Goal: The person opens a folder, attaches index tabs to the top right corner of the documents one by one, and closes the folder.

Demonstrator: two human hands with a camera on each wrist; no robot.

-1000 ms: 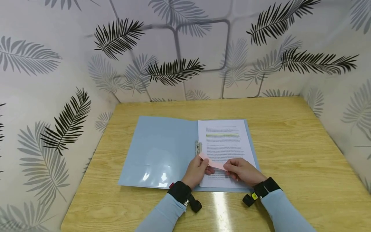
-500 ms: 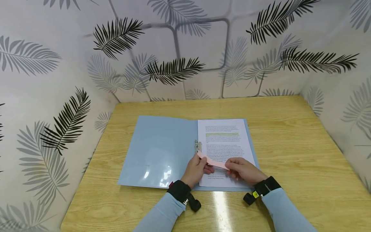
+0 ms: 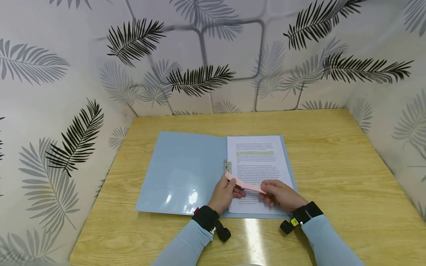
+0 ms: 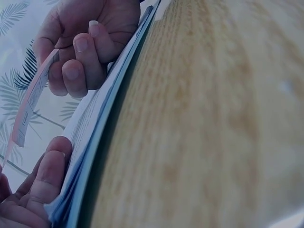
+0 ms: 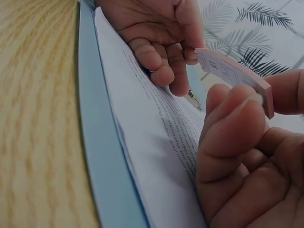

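A pink sticky-note pad [image 3: 247, 186], bowed and printed on its underside, is held just above the page between both hands. My left hand [image 3: 222, 195] pinches its left end, thumb on top. At the other end, my right hand [image 3: 281, 196] pinches it between thumb and index finger. In the right wrist view the pad's thick pink edge [image 5: 267, 95] shows at the right fingertips. Below the hands lies a stack of printed pages [image 3: 256, 159] with a yellow-green highlighted line, on the right side of an open blue folder [image 3: 183, 166].
A metal clip [image 3: 227, 167] sits at the folder's spine, just beyond the left hand. The wooden table [image 3: 339, 166] extends around the folder. Leaf-patterned curtains [image 3: 216, 48] enclose the table at the back and sides.
The pad has tilted more edge-on, its left end shifting slightly left and its right end slightly right. Both hands keep hold of it; folder and pages stay put.
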